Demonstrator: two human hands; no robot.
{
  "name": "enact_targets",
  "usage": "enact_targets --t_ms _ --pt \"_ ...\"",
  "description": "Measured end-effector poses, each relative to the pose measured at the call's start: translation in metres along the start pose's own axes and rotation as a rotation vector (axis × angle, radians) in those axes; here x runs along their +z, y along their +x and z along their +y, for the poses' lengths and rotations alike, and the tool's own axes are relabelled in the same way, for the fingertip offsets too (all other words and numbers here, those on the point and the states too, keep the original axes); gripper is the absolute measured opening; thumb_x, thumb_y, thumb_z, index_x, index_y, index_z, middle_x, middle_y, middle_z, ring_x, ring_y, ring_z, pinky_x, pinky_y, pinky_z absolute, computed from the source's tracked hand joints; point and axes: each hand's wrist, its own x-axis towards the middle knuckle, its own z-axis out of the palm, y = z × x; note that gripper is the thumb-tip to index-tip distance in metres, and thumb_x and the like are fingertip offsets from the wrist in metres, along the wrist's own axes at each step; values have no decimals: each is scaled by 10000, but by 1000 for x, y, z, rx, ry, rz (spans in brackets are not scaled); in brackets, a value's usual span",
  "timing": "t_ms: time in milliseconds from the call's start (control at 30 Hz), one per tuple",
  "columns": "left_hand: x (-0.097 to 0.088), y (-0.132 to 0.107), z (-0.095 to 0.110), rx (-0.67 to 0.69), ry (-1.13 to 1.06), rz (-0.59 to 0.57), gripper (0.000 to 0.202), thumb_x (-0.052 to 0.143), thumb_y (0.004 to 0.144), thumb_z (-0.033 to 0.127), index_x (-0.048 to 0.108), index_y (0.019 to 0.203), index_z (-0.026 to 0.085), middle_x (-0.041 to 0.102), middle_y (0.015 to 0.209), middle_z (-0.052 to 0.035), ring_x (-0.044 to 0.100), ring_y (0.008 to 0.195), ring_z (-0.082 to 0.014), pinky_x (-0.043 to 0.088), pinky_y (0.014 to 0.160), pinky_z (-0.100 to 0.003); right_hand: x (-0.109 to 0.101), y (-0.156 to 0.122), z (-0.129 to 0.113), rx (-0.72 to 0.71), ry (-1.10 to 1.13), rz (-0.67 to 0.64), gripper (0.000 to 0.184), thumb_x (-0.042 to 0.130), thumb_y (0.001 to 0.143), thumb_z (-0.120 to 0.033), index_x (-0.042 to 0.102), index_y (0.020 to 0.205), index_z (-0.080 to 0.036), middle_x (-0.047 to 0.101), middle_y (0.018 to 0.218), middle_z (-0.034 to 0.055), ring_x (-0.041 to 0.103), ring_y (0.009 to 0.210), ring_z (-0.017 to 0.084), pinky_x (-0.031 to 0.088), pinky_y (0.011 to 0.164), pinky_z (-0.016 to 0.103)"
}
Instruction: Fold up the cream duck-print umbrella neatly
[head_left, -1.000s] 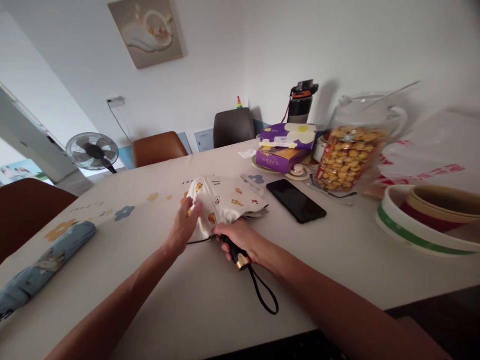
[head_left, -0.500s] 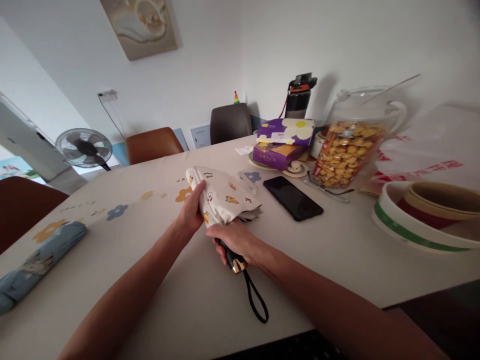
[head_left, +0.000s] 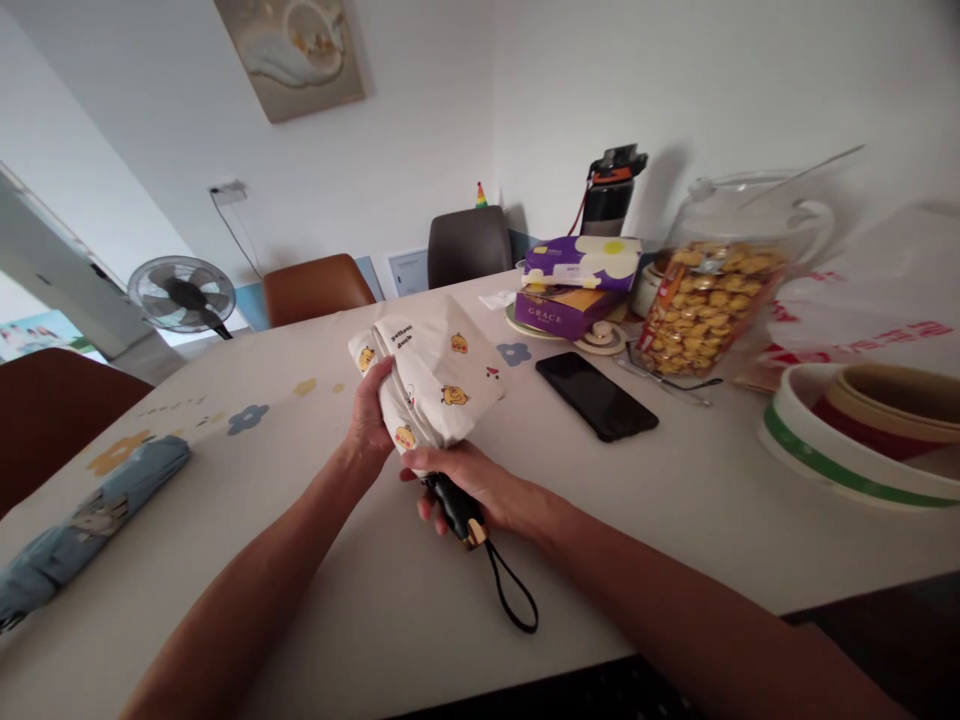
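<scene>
A folded white umbrella (head_left: 435,375) printed with small yellow ducks is held just above the table (head_left: 675,500). My left hand (head_left: 371,420) is wrapped round the left side of its loose fabric. My right hand (head_left: 472,480) grips the black handle (head_left: 457,508), which ends in a gold ring. A black wrist strap (head_left: 514,590) trails from the handle onto the table top.
A folded blue umbrella (head_left: 82,525) lies at the table's left edge. A black phone (head_left: 596,395), purple boxes (head_left: 574,285), a snack jar (head_left: 712,300), a black bottle (head_left: 607,195) and stacked bowls (head_left: 855,430) sit to the right. Chairs and a fan (head_left: 180,295) stand behind.
The white umbrella has been lifted off the table and tilted up. My left hand went from lying on the fabric to gripping it; my right hand kept the handle.
</scene>
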Motion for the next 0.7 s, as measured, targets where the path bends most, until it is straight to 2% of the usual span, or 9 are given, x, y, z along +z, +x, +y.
enact_targets --t_ms 167,233,300,400,500,567,600,633,700 --pt "-5 7 3 45 -56 -1 529 546 718 535 588 1080 150 679 874 -93 621 916 -287 494 851 -403 -1 1 0 55 97 -109 202 650 733 -251 490 802 -148 561 626 -29 409 322 48 370 310 206" --pt "-14 15 7 46 -40 91 497 523 730 533 598 1025 140 669 830 -101 623 884 -281 503 820 -393 0 2 1 96 123 -73 212 662 735 -250 474 768 -158 521 587 -53 400 323 45 363 312 199" --pt "-27 25 9 48 23 255 421 488 757 472 592 977 128 648 785 -100 622 857 -265 503 803 -384 -1 4 4 178 149 -29 199 642 768 -263 470 768 -163 507 585 -59 410 339 44 382 330 193" --pt "-45 35 10 160 327 516 322 501 739 330 557 985 130 618 803 -77 609 876 -246 480 828 -392 -2 9 8 277 193 -23 172 592 822 -275 470 776 -164 506 596 -54 436 364 48 416 359 198" --pt "-46 35 7 446 718 629 414 577 671 237 518 1074 167 594 1024 -73 533 1061 -240 383 965 -403 -2 12 11 266 228 -54 174 591 830 -278 477 773 -161 514 612 -47 449 377 54 433 371 208" --pt "-38 30 5 667 1009 588 424 581 665 204 526 1086 185 564 1139 -72 467 1156 -233 298 1038 -400 -2 13 12 274 219 -39 186 587 836 -286 477 759 -156 513 604 -44 445 373 53 436 373 209" --pt "-31 27 4 740 1152 523 389 565 682 199 543 1070 187 567 1151 -71 464 1163 -230 289 1044 -399 -1 12 11 288 204 -26 197 583 839 -294 476 751 -154 510 594 -45 442 368 54 437 374 209" --pt "-24 25 3 770 1259 441 345 545 704 203 562 1048 192 582 1139 -67 482 1145 -228 307 1033 -401 -1 12 11 300 187 -15 204 578 842 -301 474 746 -153 508 585 -45 441 365 55 438 374 210" --pt "-8 21 0 714 1356 260 277 499 756 217 591 1017 209 617 1096 -45 534 1081 -212 368 987 -389 0 10 10 304 164 -8 202 573 844 -300 476 744 -154 505 574 -47 441 365 58 440 373 210"
